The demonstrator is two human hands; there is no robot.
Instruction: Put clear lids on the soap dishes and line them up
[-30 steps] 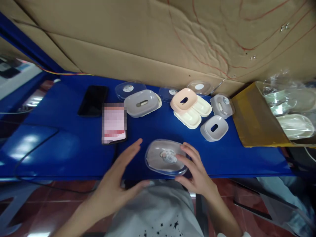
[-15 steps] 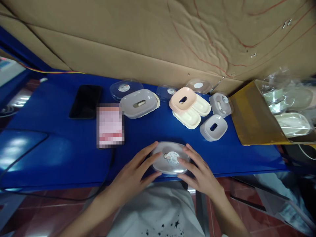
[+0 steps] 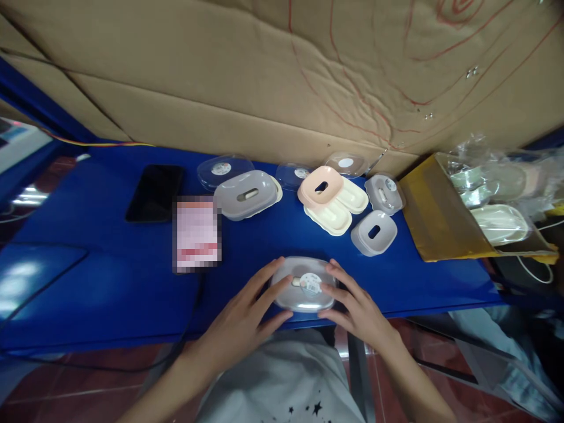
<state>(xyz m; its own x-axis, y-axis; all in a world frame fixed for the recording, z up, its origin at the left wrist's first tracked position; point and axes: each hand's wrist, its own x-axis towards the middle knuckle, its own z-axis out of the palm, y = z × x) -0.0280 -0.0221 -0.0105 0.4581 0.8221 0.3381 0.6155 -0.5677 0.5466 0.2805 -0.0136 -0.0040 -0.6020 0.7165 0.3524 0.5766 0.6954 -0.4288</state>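
Observation:
A grey oval box with a clear lid and a round label (image 3: 303, 284) rests at the near edge of the blue table (image 3: 110, 276). My left hand (image 3: 247, 320) grips its left side, fingers bent round the rim. On the opposite side my right hand (image 3: 356, 308) does the same. Further back lie a grey slotted tray on a cream base (image 3: 247, 195), a pink slotted tray on cream bases (image 3: 321, 185), a small grey tray (image 3: 374, 232) and a small closed grey box (image 3: 385, 193). Clear lids (image 3: 224, 167) sit by the cardboard.
Two phones lie at the left: a dark one (image 3: 154, 192) and one with a lit screen (image 3: 196, 234), a cable running from it. A cardboard wall (image 3: 264, 76) backs the table. At the right, a yellow-brown carton (image 3: 440, 211) holds bagged boxes (image 3: 497, 188).
My left hand came in from the left and closed on the box's left side. Both hands now press the clear lid down on the grey box.

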